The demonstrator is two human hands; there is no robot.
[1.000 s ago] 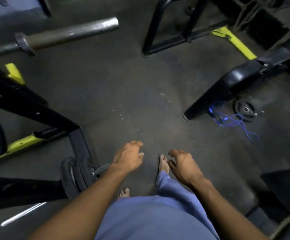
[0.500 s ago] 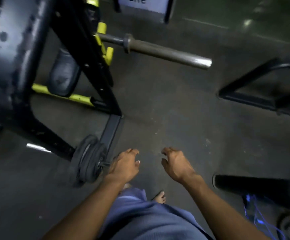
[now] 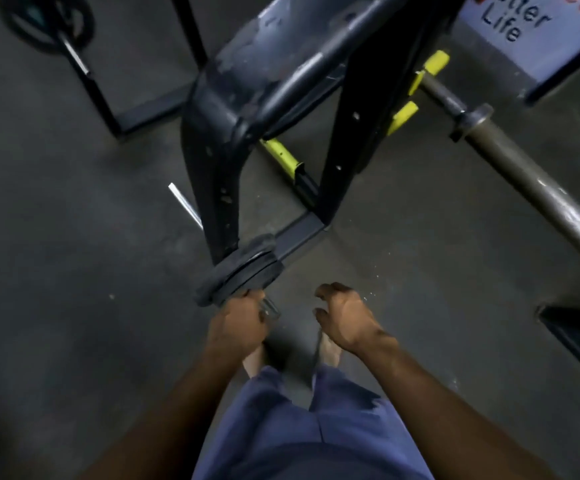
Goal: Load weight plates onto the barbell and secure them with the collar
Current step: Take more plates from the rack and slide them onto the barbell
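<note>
Two or three black weight plates (image 3: 243, 271) are stacked on a short metal storage peg at the foot of the black rack (image 3: 219, 140). My left hand (image 3: 238, 323) is curled over the near edge of the stack and the peg's end, fingers touching the front plate. Its grip is hard to make out. My right hand (image 3: 345, 315) hovers to the right of the plates, fingers bent and apart, holding nothing. The bare barbell sleeve (image 3: 531, 183) runs from the rack toward the right edge, with its steel shoulder collar (image 3: 470, 121) near the uprights. No clamp collar is visible.
Yellow hooks (image 3: 403, 116) and a yellow bar (image 3: 281, 155) are on the rack. A sign (image 3: 531, 32) stands at the top right. Another plate-loaded stand (image 3: 46, 19) is at the top left. A dark frame end (image 3: 572, 327) lies at the right. My bare feet stand on the grey floor.
The view has swung left and closer to the rack. My left hand moved forward onto the stored plates; my right hand stayed open beside them.
</note>
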